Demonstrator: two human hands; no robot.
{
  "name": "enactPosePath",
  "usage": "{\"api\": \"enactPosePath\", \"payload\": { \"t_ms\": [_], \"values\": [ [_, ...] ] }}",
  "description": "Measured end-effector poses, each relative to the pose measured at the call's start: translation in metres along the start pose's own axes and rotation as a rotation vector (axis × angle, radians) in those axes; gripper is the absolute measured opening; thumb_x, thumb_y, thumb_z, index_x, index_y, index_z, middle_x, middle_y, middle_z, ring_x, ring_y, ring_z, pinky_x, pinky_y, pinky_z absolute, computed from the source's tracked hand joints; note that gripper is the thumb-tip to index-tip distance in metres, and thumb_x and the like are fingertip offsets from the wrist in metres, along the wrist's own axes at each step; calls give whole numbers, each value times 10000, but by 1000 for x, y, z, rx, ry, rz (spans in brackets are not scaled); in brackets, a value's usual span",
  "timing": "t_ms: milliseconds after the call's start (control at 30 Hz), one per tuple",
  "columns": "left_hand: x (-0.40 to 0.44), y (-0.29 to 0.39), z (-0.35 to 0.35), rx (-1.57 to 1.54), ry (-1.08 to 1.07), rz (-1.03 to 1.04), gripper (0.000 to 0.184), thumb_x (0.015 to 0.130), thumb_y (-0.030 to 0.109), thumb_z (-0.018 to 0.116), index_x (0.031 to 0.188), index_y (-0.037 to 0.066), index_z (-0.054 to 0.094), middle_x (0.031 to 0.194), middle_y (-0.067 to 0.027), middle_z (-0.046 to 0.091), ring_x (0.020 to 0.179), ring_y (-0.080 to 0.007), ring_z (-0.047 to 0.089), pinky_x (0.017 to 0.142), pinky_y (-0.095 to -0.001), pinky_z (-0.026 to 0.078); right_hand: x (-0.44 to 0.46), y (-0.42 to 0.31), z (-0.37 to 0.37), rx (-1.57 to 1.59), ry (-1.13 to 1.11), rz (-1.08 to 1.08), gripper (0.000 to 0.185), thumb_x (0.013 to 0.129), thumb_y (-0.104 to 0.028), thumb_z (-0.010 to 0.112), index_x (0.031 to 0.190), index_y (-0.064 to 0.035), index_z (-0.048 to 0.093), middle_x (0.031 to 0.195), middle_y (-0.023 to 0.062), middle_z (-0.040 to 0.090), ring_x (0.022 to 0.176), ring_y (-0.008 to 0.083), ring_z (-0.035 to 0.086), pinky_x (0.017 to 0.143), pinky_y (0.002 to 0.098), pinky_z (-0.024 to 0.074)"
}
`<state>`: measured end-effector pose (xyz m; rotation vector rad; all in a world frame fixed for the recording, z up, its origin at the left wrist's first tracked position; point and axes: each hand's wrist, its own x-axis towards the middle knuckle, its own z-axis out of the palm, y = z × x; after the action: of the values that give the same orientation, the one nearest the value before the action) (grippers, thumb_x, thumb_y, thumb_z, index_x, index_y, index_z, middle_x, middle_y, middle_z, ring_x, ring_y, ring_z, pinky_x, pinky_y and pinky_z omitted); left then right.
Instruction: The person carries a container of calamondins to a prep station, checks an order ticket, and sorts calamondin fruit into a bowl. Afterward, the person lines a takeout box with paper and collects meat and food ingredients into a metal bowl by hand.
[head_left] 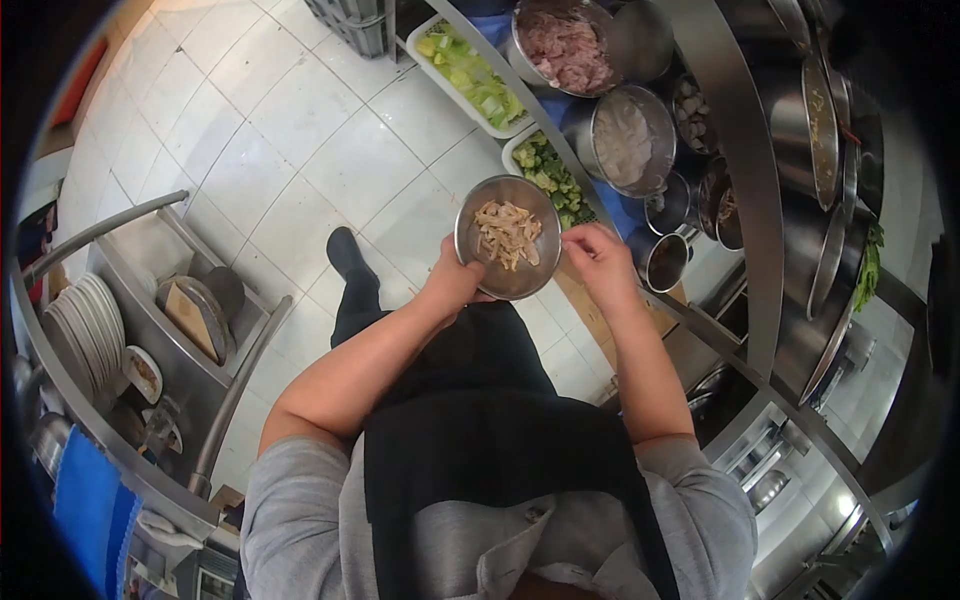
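My left hand (452, 278) holds a round metal bowl (547, 268) by its left side, the thumb over the rim. Pale brown strips of food (508, 235), which look like cooked meat or mushroom, lie in the bottom of the bowl. At the bowl's right rim is my right hand (603, 265), its fingertips drawn together in a pinch. Whether they touch the rim or hold a small piece, I cannot make out. Just beyond the bowl is a white basket of broccoli (550, 175).
Chopped green leaves (470, 75) fill a white basket. Metal bowls hold raw minced-looking meat (565, 50) and pale slices (622, 135). On the right runs a steel counter edge (735, 150) with pans beyond. A cart (255, 350) with stacked plates (85, 330) stands left on the tiled floor (290, 150).
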<state>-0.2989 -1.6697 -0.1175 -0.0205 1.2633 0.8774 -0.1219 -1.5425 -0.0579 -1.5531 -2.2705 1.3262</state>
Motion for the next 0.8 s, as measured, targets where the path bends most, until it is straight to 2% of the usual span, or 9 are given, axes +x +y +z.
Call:
{"api": "enactPosePath", "payload": {
  "t_ms": [33,133,233,300,400,467,600,767,800],
  "values": [
    [-1,0,0,1,-3,-15,554,845,6,451,1329,16,181,1196,-207,458,930,-307,621,661,-362,606,0,-4,6,3,-6,-2,157,777,-58,656,932,-43,638,875,87,611,797,215,618,710,306,490],
    [-3,-1,1,-24,-44,4,604,848,-1,452,1368,18,146,1246,-220,411,1009,-320,578,641,-346,610,1,-27,30,-339,-218,-187,237,761,-121,661,985,-82,591,952,101,556,904,300,583,753,414,485],
    [-7,2,4,-2,-63,7,602,851,12,457,1370,22,150,1243,-212,422,1014,-314,575,635,-351,607,9,-17,53,-561,-183,-315,220,754,-121,657,959,-88,583,977,108,533,900,308,574,751,422,486],
    [-7,4,5,15,-51,-3,606,853,14,456,1373,25,146,1244,-209,424,1015,-310,574,637,-352,606,12,-1,57,-551,-179,-319,224,735,-96,665,940,-78,577,982,107,523,908,318,566,748,427,488],
    [-8,6,5,41,-39,-11,585,847,3,447,1355,15,157,1222,-210,434,984,-308,589,637,-353,605,11,12,47,-364,-146,-285,196,728,-68,660,912,-60,591,959,113,541,890,327,574,740,425,493],
    [-7,5,7,51,-42,-6,562,839,-9,438,1334,2,172,1199,-213,440,951,-310,604,635,-351,605,11,18,38,-203,-94,-248,142,740,-27,636,879,-50,624,926,118,566,831,281,597,721,343,491],
    [0,-1,9,60,-40,30,582,837,-6,456,1340,-1,164,1197,-218,444,948,-314,609,630,-350,608,2,14,21,-27,-103,-93,150,740,0,625,887,-31,629,907,81,581,792,189,605,702,285,484],
    [2,-1,14,57,-49,84,596,834,3,478,1341,6,164,1200,-222,446,962,-319,607,640,-353,609,-8,25,-11,278,103,41,111,761,6,647,868,-24,644,876,30,599,740,114,600,670,251,499],
    [3,-1,14,62,-48,77,597,834,3,475,1343,9,164,1201,-220,447,961,-318,607,642,-353,609,-8,30,-22,374,195,176,98,804,11,630,891,-32,640,854,13,605,749,106,603,682,242,502]
  ]
}}
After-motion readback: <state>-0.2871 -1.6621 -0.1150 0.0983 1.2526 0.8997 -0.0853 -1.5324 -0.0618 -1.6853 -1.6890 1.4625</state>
